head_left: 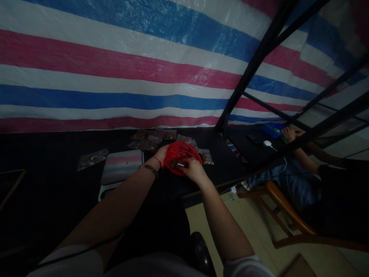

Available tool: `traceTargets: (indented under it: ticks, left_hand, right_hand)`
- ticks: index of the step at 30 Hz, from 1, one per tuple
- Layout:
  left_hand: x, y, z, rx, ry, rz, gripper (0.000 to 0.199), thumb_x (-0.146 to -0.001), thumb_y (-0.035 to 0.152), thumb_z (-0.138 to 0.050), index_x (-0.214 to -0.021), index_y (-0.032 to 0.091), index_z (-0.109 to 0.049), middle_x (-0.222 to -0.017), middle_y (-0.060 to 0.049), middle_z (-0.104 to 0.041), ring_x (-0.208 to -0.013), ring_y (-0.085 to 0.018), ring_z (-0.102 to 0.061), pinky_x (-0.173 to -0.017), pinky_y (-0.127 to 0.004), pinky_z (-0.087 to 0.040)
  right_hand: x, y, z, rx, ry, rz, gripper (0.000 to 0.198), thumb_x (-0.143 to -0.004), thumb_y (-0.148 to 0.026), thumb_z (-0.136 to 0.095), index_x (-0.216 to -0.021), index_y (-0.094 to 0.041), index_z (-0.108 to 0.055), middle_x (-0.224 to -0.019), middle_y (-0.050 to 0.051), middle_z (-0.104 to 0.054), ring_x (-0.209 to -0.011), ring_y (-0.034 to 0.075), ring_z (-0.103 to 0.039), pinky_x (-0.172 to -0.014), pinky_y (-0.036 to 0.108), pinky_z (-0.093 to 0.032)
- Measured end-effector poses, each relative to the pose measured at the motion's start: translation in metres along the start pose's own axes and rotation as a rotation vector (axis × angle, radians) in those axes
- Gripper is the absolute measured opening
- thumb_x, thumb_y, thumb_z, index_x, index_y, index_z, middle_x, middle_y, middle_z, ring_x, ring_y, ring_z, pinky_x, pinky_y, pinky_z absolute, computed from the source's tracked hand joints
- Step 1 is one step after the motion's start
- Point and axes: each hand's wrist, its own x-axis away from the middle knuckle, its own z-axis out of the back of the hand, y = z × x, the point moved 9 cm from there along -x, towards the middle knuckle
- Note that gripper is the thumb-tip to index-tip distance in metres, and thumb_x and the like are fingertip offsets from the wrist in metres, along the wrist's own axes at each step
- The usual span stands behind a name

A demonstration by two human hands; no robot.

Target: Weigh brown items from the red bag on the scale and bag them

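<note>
A shiny woven plastic sheet in red, white and blue stripes [115,65] rises behind the bright red, round-mouthed plastic container [180,148] (a bag or a basin; too dim to tell). Beneath the container stretches a matte black tabletop [227,161], and to its right a black metal frame [245,82] slants upward. Farther right of the container, beyond the frame, sits a person in dark clothing and blue jeans [291,192] on a brown wooden chair [276,194], a hand [288,133] beside a bright blue plastic tray [271,130].

Just left of the container lies a flat, pale grey scale [122,167] with a reflective top. The left hand [162,154], a dark beaded bracelet [151,169] at its wrist, grips the container's left side, its fingers mostly hidden. The right hand [194,169] reaches into the container's mouth from the right, fingers closed on a short, shiny metallic piece [181,164] (its full shape is hidden).

Small clear plastic packets with brownish contents [150,143] cluster behind the container, some overlapping; another clear packet [92,159] lies left of it, past the scale. Small brown bits [173,162] show inside the container, beside the metallic piece.
</note>
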Motion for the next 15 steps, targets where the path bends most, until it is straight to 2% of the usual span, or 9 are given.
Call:
traceTargets:
  ticks: [6,10,15]
  left_hand:
    - [0.021,0.009,0.004,0.017,0.085,-0.17,0.034,-0.09,0.032,-0.043,-0.098,0.009,-0.068,-0.079,-0.012,-0.073,-0.077,-0.025,-0.07,-0.083,-0.039,-0.054]
    - [0.029,-0.002,0.006,0.034,0.065,-0.147,0.031,-0.088,0.03,-0.049,-0.1,0.008,-0.068,-0.082,-0.014,-0.073,-0.076,-0.026,-0.07,-0.076,-0.038,-0.055]
    - [0.026,-0.012,0.031,-0.004,0.278,-0.15,0.019,-0.079,0.012,-0.054,-0.093,0.007,-0.067,-0.068,-0.011,-0.07,-0.056,-0.02,-0.067,-0.059,-0.03,-0.054]
  right_hand:
    - [0.002,-0.006,-0.004,0.028,-0.047,-0.012,0.027,-0.073,-0.021,-0.069,-0.1,-0.019,-0.071,-0.095,0.007,-0.07,-0.091,0.02,-0.063,-0.083,0.028,-0.046]
    - [0.003,-0.005,-0.007,0.043,-0.03,-0.037,0.032,-0.074,-0.029,-0.07,-0.104,-0.017,-0.07,-0.101,0.01,-0.069,-0.096,0.022,-0.062,-0.084,0.029,-0.046]
    - [0.004,-0.007,-0.01,0.046,-0.018,-0.031,0.034,-0.072,-0.028,-0.073,-0.104,-0.019,-0.069,-0.104,0.009,-0.068,-0.097,0.022,-0.062,-0.085,0.029,-0.046]
